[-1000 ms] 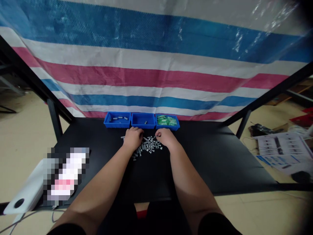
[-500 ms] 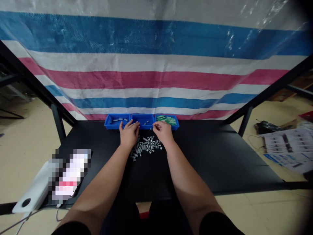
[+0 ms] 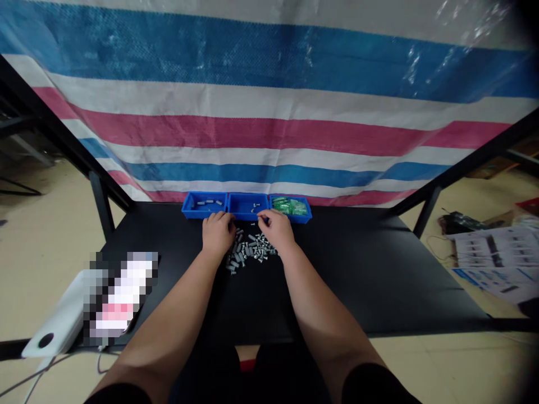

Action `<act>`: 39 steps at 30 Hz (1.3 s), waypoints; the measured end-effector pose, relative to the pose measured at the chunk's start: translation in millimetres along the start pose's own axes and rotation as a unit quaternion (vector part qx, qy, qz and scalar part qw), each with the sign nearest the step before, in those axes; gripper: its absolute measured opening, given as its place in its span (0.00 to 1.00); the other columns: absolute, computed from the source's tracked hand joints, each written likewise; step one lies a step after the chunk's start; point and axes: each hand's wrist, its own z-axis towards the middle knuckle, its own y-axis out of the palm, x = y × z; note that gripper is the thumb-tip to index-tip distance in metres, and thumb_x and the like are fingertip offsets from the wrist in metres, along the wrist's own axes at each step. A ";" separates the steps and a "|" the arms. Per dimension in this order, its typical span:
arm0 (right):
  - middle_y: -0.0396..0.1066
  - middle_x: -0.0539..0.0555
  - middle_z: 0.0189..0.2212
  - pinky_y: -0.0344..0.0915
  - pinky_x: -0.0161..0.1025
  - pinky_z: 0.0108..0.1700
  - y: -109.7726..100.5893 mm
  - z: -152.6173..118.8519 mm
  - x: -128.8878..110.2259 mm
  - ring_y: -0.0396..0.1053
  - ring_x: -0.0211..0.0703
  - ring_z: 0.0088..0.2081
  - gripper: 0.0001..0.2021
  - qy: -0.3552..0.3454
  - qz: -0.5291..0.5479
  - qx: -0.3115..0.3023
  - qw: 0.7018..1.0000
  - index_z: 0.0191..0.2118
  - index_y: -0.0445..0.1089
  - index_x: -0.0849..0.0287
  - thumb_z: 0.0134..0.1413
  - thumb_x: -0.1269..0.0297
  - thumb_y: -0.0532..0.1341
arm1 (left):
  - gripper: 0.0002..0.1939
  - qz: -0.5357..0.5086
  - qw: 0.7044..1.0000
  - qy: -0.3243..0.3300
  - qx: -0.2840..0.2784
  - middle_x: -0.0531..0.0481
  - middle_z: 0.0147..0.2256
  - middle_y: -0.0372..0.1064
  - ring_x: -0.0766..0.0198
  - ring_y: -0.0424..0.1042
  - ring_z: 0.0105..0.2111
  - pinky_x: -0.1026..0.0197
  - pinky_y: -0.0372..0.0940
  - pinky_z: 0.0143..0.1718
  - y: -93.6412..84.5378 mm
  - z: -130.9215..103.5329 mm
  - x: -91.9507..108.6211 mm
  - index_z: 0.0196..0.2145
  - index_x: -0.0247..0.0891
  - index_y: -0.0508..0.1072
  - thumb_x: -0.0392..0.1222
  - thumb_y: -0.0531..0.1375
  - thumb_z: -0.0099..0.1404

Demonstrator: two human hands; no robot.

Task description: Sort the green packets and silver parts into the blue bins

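Your left hand: fingers curled, at left edge of loose pile of silver metal screws and grey cylindrical pieces on black flat bench; can't tell if fingers grip anything.
Your right hand: fingers bent at front of middle blue plastic bin, pile's right side just below; can't tell if tips meet or pinch anything.
Middle bin: few small screws. Left blue bin: grey cylinders. Right blue bin: green packets.
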 end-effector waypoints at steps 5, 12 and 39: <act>0.80 0.53 0.38 0.69 0.39 0.39 13.3 -3.9 -5.3 0.76 0.47 0.39 0.11 0.063 -0.115 -0.115 0.985 0.46 0.81 0.50 0.58 0.65 0.66 | 0.15 0.027 0.999 -0.034 -0.016 0.43 0.49 0.77 0.45 0.70 0.51 0.42 0.60 0.51 6.5 -1.7 -2.7 0.46 0.46 0.80 0.40 0.56 0.67; 0.80 0.51 0.35 0.66 0.38 0.35 15.4 -4.1 -10.0 0.76 0.48 0.38 0.10 0.085 -0.123 -0.139 0.979 0.43 0.79 0.48 0.56 0.67 0.66 | 0.12 0.025 0.998 -0.052 -0.034 0.42 0.46 0.78 0.44 0.71 0.49 0.41 0.61 0.50 6.3 -2.4 -3.6 0.42 0.45 0.80 0.41 0.56 0.67; 0.78 0.54 0.40 0.66 0.39 0.46 27.3 -3.8 -17.9 0.74 0.47 0.43 0.09 -0.006 -0.115 -0.157 0.981 0.42 0.81 0.53 0.61 0.67 0.64 | 0.07 -0.216 0.971 0.069 0.073 0.47 0.42 0.77 0.59 0.76 0.44 0.58 0.71 0.49 16.8 4.9 -7.2 0.40 0.41 0.77 0.38 0.58 0.71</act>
